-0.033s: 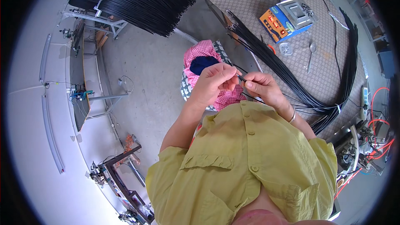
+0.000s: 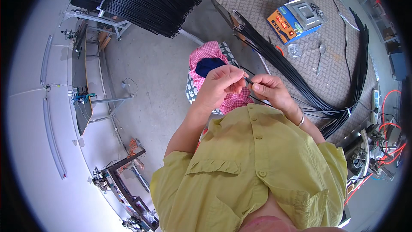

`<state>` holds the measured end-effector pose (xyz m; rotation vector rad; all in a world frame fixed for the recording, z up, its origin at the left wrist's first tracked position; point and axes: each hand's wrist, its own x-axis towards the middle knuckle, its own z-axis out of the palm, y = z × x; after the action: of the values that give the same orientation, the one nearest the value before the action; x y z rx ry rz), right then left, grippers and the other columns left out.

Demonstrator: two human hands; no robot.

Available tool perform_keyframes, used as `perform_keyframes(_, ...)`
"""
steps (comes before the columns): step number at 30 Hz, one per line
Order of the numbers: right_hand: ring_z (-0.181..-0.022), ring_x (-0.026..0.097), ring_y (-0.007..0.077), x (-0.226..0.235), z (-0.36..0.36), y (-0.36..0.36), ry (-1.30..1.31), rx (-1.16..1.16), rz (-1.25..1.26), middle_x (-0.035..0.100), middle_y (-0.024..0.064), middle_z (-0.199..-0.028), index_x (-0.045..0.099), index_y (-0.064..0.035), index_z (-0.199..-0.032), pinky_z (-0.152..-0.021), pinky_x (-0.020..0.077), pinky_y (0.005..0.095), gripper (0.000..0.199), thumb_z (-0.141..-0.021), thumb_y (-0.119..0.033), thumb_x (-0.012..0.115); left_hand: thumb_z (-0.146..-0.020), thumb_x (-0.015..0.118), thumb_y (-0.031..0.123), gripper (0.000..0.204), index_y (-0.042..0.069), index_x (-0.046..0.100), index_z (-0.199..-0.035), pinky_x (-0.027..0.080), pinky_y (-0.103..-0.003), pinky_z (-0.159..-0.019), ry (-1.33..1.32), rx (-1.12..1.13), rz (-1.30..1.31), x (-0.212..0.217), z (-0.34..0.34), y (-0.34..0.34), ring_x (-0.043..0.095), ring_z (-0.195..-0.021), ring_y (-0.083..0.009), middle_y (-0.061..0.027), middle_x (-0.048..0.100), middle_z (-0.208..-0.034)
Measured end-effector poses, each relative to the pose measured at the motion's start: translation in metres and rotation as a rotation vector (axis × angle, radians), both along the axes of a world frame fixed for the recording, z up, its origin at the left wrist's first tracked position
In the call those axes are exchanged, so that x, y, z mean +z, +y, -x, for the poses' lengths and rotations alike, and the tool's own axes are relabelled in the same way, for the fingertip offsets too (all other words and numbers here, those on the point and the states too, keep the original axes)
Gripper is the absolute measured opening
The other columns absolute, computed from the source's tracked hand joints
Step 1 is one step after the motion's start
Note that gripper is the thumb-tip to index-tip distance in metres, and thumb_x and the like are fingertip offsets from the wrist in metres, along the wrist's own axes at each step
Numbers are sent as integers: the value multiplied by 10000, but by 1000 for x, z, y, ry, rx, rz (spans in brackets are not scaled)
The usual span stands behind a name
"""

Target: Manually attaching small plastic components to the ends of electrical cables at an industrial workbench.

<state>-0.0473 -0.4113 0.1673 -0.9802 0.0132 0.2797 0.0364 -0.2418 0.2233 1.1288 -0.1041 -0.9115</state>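
Note:
My left hand (image 2: 223,85) and my right hand (image 2: 271,89) meet in front of my chest, fingertips nearly touching. Between them is the end of a thin black cable (image 2: 249,81), pinched by the right thumb and fingers. The left thumb and forefinger close on something tiny at the cable's tip, too small to make out. More black cable (image 2: 256,99) shows below the right hand. Under the hands lie a pink checked cloth (image 2: 205,51) and a dark blue cloth (image 2: 209,66).
On the patterned table at right lies a long bundle of black cables (image 2: 296,79). Beyond it are a blue and orange box (image 2: 281,25) with a metal device (image 2: 307,13) on top, a clear dish (image 2: 294,50) and a spoon (image 2: 321,49). Black cables (image 2: 150,2) fill a rack at far left.

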Motion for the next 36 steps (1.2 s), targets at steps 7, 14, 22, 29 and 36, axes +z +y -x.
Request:
perform_keyframes(7, -531, 336, 10, -2, -1, 2, -15, -17, 21, 428, -77, -617, 583, -32, -884, -459, 268, 174, 123, -856, -147, 547, -818, 563, 119, 110, 19, 606, -832, 432, -179, -504, 41, 4, -18, 0, -3, 1, 539, -553, -82, -36, 591, -671)
perform_keyframes(14, -525, 333, 15, -3, -2, 3, -8, -43, 4, 419, -75, -606, 578, -33, -883, -454, 260, 176, 120, -853, -146, 550, -836, 535, 127, 131, 13, 600, -837, 422, -191, -514, 75, -4, 73, -1, -2, -1, 529, -561, -95, -39, 584, -680)
perform_keyframes(22, -501, 325, 23, -8, -1, 7, -7, -82, -46, 412, -66, -594, 568, -42, -863, -433, 248, 185, 101, -852, -140, 550, -837, 528, 115, 127, 10, 596, -861, 442, -208, -542, 88, 23, 103, -3, 2, -1, 545, -591, -107, -48, 589, -702)
perform_keyframes(29, -491, 343, 28, -6, 0, 11, 31, -152, -60, 425, -54, -588, 553, -56, -842, -415, 248, 183, 70, -854, -124, 545, -836, 518, 88, 134, 5, 591, -911, 467, -224, -580, 50, 90, 118, -6, 8, -3, 567, -635, -115, -59, 602, -740)
perform_keyframes(36, -470, 363, 34, -4, -1, 15, 25, -207, -85, 438, -45, -576, 546, -65, -815, -407, 264, 179, 48, -837, -102, 566, -841, 512, 80, 153, 0, 581, -951, 461, -231, -599, 6, 119, 133, -8, 9, -6, 570, -663, -114, -61, 601, -756)
